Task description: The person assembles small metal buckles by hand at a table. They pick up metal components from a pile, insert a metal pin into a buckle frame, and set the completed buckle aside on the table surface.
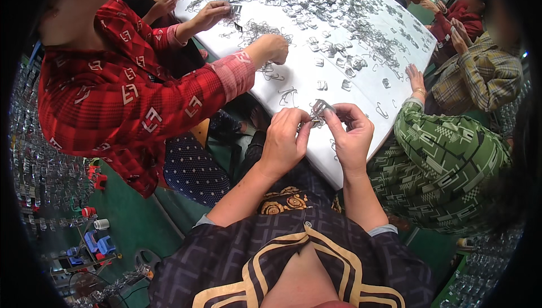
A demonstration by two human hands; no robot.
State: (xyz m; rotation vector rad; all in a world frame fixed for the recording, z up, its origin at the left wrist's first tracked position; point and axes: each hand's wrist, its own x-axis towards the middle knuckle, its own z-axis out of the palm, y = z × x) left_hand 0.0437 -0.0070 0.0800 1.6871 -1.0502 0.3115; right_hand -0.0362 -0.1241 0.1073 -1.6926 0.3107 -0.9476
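Observation:
My right hand pinches a small flat grey metal plate with slots between thumb and fingers, above the near edge of the white table. Close beside it, my left hand has its thumb and fingertips pressed together at some thin bent wire hooks. The wires and the plate overlap, so I cannot tell whether they are joined. A few loose wire hooks lie just past my left hand. Single metal plates rest a little farther off.
Heaps of metal plates and wire hooks cover the far table. On my left, a person in a red checked shirt reaches over it. A person in green patterned clothing sits on my right, a hand on the table. Others sit around the far side.

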